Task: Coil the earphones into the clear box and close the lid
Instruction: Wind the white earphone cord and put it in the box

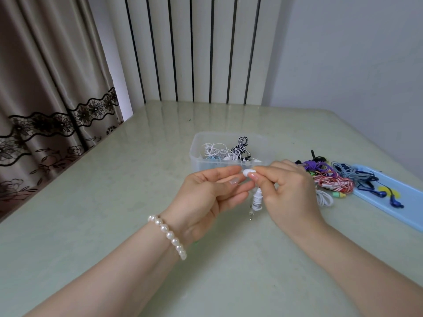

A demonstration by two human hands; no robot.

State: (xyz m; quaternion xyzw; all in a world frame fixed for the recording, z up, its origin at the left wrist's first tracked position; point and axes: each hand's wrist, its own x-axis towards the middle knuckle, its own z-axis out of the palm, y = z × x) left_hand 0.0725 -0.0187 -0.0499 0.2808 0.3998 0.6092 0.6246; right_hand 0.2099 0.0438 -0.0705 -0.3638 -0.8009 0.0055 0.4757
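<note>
A clear plastic box [196, 156] stands open on the table, holding several coiled earphones in white, black-and-white and pale blue. Just in front of it I hold a white earphone bundle [256, 199] between both hands, above the table. Its cable is wound tight and its jack plug hangs down. My right hand [288, 191] pinches a white earbud at the top of the bundle. My left hand [206, 197], with a pearl bracelet at the wrist, grips the bundle from the left with curled fingers. The blue lid [407, 216] lies flat at the right.
A pile of loose earphones [329, 177] in purple, red-white, grey, green and white lies right of the box. Dark blue earphones [386, 195] rest on the lid. A curtain hangs at the left, a striped radiator at the back.
</note>
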